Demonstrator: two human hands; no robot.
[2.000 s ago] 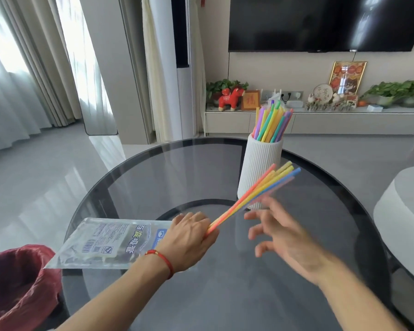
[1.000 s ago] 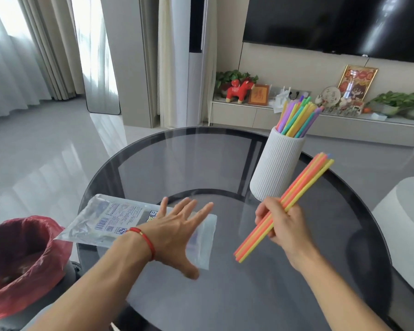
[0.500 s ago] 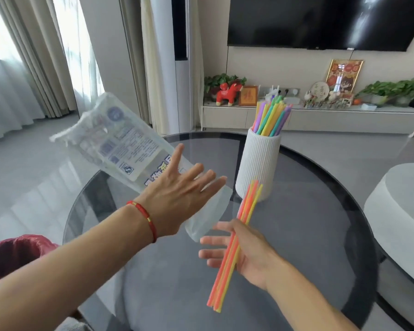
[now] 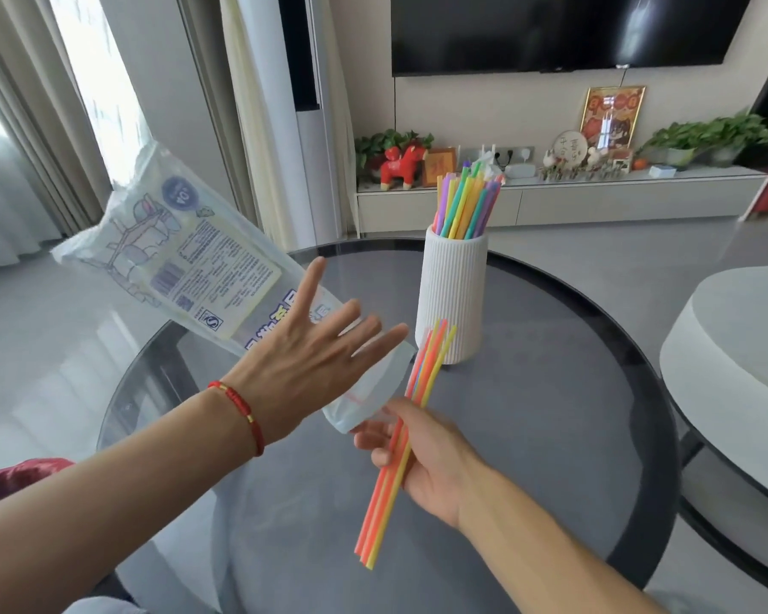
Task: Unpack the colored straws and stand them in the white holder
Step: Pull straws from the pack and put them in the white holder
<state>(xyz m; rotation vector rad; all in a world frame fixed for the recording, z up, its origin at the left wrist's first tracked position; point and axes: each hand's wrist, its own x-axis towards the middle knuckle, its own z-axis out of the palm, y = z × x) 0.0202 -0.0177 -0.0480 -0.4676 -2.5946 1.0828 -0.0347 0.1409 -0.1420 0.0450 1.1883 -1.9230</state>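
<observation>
A white ribbed holder [image 4: 453, 294] stands on the round dark glass table [image 4: 550, 392], with several colored straws [image 4: 464, 206] upright in it. My right hand [image 4: 435, 463] grips a loose bundle of orange and yellow straws [image 4: 380, 511] just in front of the holder, tips slanting up toward it. My left hand [image 4: 302, 356] holds the clear plastic straw bag [image 4: 187, 259] up in the air left of the holder. Its fingers are spread over the bag and its thumb is hidden behind. The bag's open mouth hangs against my right fingers.
A red-lined bin [image 4: 14, 480] sits low at the left table edge. A white round seat or table [image 4: 737, 339] stands close on the right. Behind the table are a TV cabinet [image 4: 595, 197] with ornaments, and curtains at left.
The straw bundle passed from my left hand to my right. My left hand then took the bag off the table and raised it. My right hand brought the bundle low, near the bag's mouth.
</observation>
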